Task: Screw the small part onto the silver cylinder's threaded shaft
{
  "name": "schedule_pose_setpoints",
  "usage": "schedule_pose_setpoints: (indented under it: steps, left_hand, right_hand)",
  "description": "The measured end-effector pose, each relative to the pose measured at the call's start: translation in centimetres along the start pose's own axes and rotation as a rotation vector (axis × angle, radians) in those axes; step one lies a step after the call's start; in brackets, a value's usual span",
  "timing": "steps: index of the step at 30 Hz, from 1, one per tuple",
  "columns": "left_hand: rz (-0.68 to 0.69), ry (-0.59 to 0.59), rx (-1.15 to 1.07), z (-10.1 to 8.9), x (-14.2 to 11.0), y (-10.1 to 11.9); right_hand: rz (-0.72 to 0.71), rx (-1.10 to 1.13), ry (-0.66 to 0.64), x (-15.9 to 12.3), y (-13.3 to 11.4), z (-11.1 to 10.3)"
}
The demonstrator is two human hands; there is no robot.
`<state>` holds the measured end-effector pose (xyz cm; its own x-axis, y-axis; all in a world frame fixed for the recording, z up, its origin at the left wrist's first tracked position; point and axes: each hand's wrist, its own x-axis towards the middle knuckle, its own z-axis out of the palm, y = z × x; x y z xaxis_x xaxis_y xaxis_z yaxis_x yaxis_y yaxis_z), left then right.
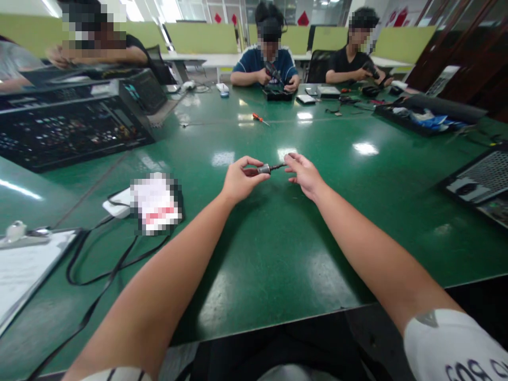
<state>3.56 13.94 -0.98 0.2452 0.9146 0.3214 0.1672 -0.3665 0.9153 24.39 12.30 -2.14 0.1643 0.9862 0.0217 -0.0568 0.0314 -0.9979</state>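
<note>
Silver-grey metal cylinder with a thin dark shaft [264,169] lies crosswise between the two hands, above the glossy green bench [278,238], its shaft pointing right. From the left: a clipboard bearing white paper [32,270], with a big black boxy case [71,119] beyond it, its side busy with small parts. Next, a white-and-pink card, pixelated [156,203], near a looping black strap [115,270]. The left hand [240,182] pinches the cylinder between thumb and fingers. Farther off lies an orange-handled screwdriver [257,117]. The right hand [305,177] has its fingers loosely curled at the shaft's tip; whether it grips, I cannot tell. Rightmost sits a black perforated metal panel [484,174].
</note>
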Motion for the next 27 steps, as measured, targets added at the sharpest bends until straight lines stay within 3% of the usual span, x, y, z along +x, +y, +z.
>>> schedule_pose_setpoints:
  steps: [4, 8, 10, 15, 20, 27]
  left_hand:
    - [-0.105, -0.196, -0.05, -0.6, -5.6, 2.4]
    - [-0.033, -0.337, -0.093, -1.1, -11.3, 4.9]
    - [0.033, -0.387, -0.088, -1.2, -13.1, 5.7]
    - [0.176, -0.434, 0.06, -1.1, -13.7, 5.9]
    - [0.221, -0.412, 0.149, -1.5, -13.2, 4.9]
    - [0.288, -0.419, 0.161, -1.4, -14.2, 5.7]
  right_hand:
    - [-0.056, -0.06, -0.026, -5.4, -1.6, -1.8]
    - [-0.103, -0.151, -0.308, -11.1, -2.9, -3.4]
    - [-0.169, -0.212, -0.386, -12.9, -3.2, -3.9]
    - [-0.364, -0.448, -0.518, -14.0, -3.1, -4.1]
    - [-0.339, -0.62, -0.704, -14.7, -2.7, -3.4]
    - [-0.266, -0.672, -0.74, -15.4, -2.6, -3.0]
